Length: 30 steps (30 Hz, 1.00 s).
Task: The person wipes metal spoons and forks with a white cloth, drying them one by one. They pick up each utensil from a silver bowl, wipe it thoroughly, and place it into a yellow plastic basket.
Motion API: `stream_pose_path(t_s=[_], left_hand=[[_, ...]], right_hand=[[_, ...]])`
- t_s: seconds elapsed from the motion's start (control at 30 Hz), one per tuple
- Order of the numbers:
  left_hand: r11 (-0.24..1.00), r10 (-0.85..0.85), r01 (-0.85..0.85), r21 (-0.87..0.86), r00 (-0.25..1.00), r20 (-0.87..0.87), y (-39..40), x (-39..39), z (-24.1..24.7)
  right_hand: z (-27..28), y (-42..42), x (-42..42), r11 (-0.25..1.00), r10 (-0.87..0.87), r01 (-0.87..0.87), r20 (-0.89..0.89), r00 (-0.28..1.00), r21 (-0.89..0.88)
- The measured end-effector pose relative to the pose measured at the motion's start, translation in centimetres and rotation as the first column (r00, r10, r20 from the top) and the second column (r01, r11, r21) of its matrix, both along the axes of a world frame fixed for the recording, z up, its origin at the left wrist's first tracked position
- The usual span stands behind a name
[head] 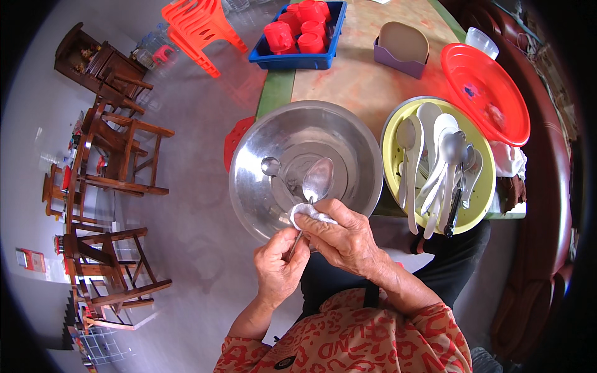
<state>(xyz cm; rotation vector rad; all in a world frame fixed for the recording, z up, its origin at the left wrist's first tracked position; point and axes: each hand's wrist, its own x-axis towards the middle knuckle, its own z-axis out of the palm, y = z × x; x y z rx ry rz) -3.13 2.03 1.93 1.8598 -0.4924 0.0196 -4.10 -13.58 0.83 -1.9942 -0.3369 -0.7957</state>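
A metal spoon (318, 177) is held over a wide stainless steel basin (354, 140), bowl end pointing away from me. My left hand (283, 261) grips the end of its handle between thumb and fingers. Higher on the handle, just below the spoon's bowl, my right hand (343, 233) pinches a white cloth (310, 214) around it. Another metal spoon or ladle (270, 166) with a small round bowl lies in the basin. To the right, a yellow perforated basket (485, 186) holds several white and metal spoons (452, 147), handles towards me, one with a black handle.
A red plastic basin (466, 70), a clear cup (482, 43) and a purple holder (401, 58) stand beyond on the table (317, 88). A blue tray (298, 61) holds several red mugs. White and brown cloths lie right of the basket. Orange stools and wooden chairs stand left.
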Motion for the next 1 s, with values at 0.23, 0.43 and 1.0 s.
stream_pose_path(t_s=[0.23, 0.43, 1.0], left_hand=[[1.000, 0.007, -0.007, 0.022, 1.000, -0.004, -0.5, -0.4, 0.7], [1.000, 0.012, -0.012, 0.014, 1.000, -0.001, -0.6, -0.5, 0.6], [0.997, 0.082, -0.082, -0.002, 0.996, -0.022, -0.1, 0.1, -0.9]], right_hand=[[-0.3, -1.2, 2.2, 0.945, -0.224, 0.253, 0.155, 0.962, -0.208], [-0.4, -1.7, 3.3, 0.919, -0.371, 0.387, 0.166, 0.914, -0.073], [0.2, -1.7, -0.8, 0.980, 0.194, -0.177, -0.223, 0.955, 0.092]])
